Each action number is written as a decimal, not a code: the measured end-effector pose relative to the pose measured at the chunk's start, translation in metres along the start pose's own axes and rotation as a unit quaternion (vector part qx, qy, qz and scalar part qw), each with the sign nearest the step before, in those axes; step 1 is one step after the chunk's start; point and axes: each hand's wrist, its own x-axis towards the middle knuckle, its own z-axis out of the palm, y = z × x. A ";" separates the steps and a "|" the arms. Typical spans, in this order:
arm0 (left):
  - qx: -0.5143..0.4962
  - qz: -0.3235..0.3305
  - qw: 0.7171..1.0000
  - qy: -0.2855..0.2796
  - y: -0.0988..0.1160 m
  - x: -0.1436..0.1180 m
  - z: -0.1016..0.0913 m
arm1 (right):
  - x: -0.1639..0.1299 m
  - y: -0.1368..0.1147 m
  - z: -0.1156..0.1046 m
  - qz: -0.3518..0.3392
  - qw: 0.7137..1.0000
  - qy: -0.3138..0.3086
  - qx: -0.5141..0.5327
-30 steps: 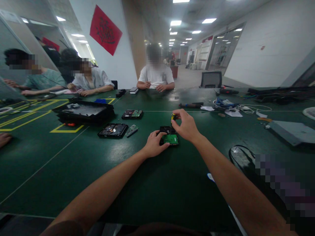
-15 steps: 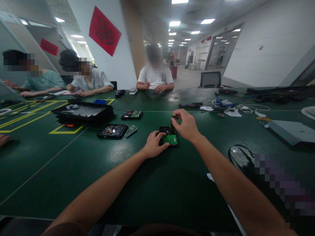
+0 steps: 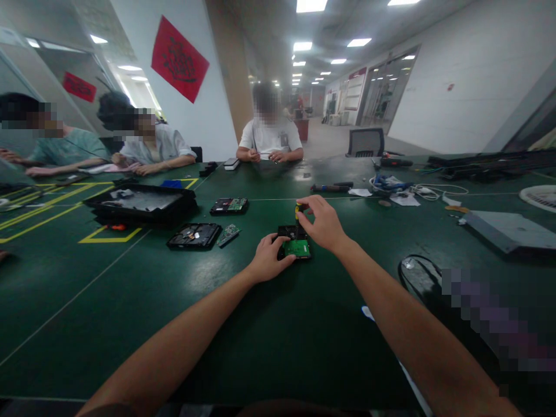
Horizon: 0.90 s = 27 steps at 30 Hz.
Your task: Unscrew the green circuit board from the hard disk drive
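I've got left hand (image 3: 267,259) gripping the hard drive (image 3: 285,231), twelve o'clock; right hand (image 3: 323,223) pinching the screwdriver (image 3: 297,212) upright over its green board (image 3: 299,249), still on. Nine o'clock: loose board (image 3: 228,234), already separate.

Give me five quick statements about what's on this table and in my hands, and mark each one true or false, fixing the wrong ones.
1. Your left hand touches the hard drive with the green board. True.
2. Your right hand grips a pair of scissors. False: it holds a yellow-and-black screwdriver.
3. The loose circuit board lies to the left of your left hand. True.
4. The large black tray is on your right side. False: it is on your left.
5. The screwdriver's shaft points down toward the drive. True.
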 end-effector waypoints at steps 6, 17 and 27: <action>0.004 -0.002 1.000 -0.006 -0.001 0.001 0.001 | -0.001 0.004 0.003 0.031 0.999 0.015 0.011; 0.002 -0.004 1.000 -0.009 -0.001 0.001 0.000 | 0.000 0.002 0.000 0.016 1.000 0.012 0.014; 0.003 -0.001 1.000 -0.004 -0.002 0.000 0.000 | 0.002 -0.002 -0.004 0.031 0.999 0.017 0.017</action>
